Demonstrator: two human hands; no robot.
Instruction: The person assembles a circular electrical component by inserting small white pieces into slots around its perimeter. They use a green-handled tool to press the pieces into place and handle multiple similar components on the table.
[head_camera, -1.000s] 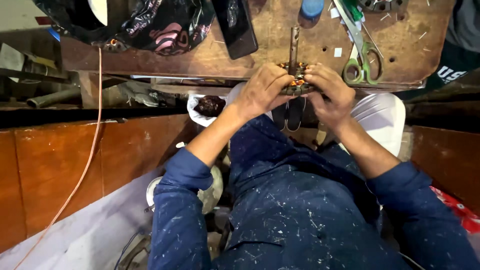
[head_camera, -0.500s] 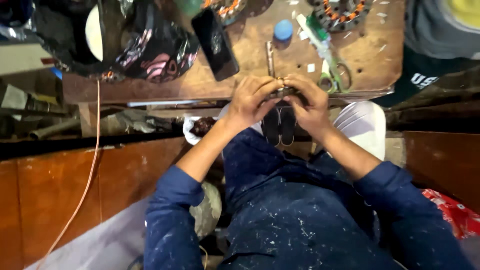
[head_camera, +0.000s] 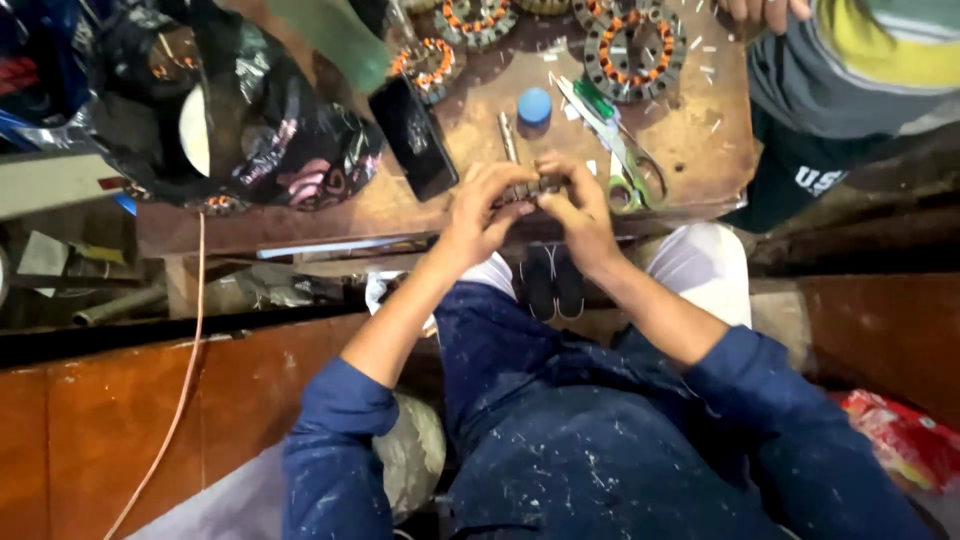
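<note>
Your view has tipped up over the last second, so the wooden bench (head_camera: 690, 130) now fills more of the top of the picture and your lap sits lower. Both hands have slid with it: your left hand (head_camera: 480, 215) and right hand (head_camera: 578, 215), which a second ago sat right of centre, now meet near the middle. Wound stator rings (head_camera: 628, 45) have come into sight at 12 to 1 o'clock, and a blue cap (head_camera: 534, 105) now shows fully at 12. The green-handled scissors (head_camera: 625, 165) have shifted from 1 o'clock toward centre. Another person's hand (head_camera: 765, 10) has appeared at 1 o'clock.
</note>
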